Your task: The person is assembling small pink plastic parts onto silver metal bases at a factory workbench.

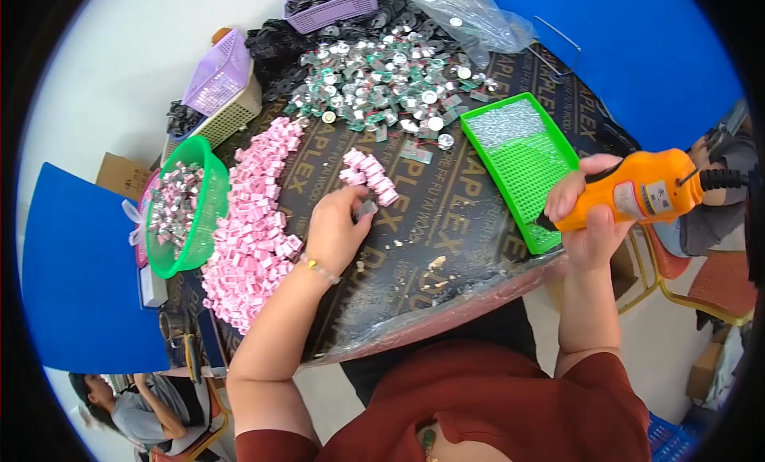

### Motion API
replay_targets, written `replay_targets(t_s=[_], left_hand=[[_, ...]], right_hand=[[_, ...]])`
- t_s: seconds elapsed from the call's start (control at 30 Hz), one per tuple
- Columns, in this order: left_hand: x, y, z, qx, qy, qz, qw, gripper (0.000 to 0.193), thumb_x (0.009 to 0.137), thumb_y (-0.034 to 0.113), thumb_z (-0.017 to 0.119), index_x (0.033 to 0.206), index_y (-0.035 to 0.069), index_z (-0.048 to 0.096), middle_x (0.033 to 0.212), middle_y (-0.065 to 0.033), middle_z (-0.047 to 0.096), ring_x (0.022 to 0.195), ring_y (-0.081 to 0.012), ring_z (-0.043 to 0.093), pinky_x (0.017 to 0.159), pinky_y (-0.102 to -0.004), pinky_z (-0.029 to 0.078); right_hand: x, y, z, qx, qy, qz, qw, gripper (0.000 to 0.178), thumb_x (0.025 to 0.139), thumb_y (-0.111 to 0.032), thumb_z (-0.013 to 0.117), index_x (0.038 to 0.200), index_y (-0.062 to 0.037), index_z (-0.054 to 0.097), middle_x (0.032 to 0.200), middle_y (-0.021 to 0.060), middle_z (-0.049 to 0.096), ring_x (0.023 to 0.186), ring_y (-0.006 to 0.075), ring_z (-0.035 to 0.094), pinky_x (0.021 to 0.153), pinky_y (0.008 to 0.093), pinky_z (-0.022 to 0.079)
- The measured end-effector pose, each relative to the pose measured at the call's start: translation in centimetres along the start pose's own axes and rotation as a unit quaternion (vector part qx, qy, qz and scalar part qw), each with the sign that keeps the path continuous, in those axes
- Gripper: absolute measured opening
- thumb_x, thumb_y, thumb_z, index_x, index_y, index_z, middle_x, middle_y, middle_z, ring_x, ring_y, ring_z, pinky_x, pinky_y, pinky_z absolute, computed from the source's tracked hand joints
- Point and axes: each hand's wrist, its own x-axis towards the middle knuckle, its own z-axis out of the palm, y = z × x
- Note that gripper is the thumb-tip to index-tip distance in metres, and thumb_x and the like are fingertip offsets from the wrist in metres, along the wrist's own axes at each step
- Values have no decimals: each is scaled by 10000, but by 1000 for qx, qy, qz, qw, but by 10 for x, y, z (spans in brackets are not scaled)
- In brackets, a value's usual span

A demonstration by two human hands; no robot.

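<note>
From where I stand I count one left hand, one right hand, one orange power screwdriver, one small grey piece, one rectangular green tray and one round green basket. There are two purple baskets, one beige basket and one clear plastic bag. The heaped pink pieces and green-and-silver parts are too many to count.

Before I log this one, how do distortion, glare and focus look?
Head view: the table's front edge bows and black fills the corners; head view: pale glare streaks the clear plastic bag, and silver pieces in the green tray glint; head view: the orange electric screwdriver in the right hand reads fairly sharp.
</note>
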Motion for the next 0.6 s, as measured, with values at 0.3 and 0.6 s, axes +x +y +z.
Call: replay_targets(t_s=[0.3, 0.6], left_hand=[[-66, 70, -12, 10, -102, -24, 994, 226, 710, 94, 746, 928, 97, 683, 896, -47, 663, 928, -237, 601, 878, -391, 327], [-86, 77, 10, 48, 33, 1, 998, 260, 695, 93, 776, 944, 116, 702, 897, -14, 656, 926, -209, 590, 885, -388, 324]], right_hand=[[30, 0, -48, -137, 70, -7, 988, 306, 901, -126, 630, 1128, 48, 523, 695, 43, 585, 593, 114, 558, 568, 244, 456], [17, 3, -54, -152, 73, 13, 986, 292, 891, -136, 662, 1104, 28, 548, 691, 37, 597, 594, 103, 570, 581, 241, 470]])
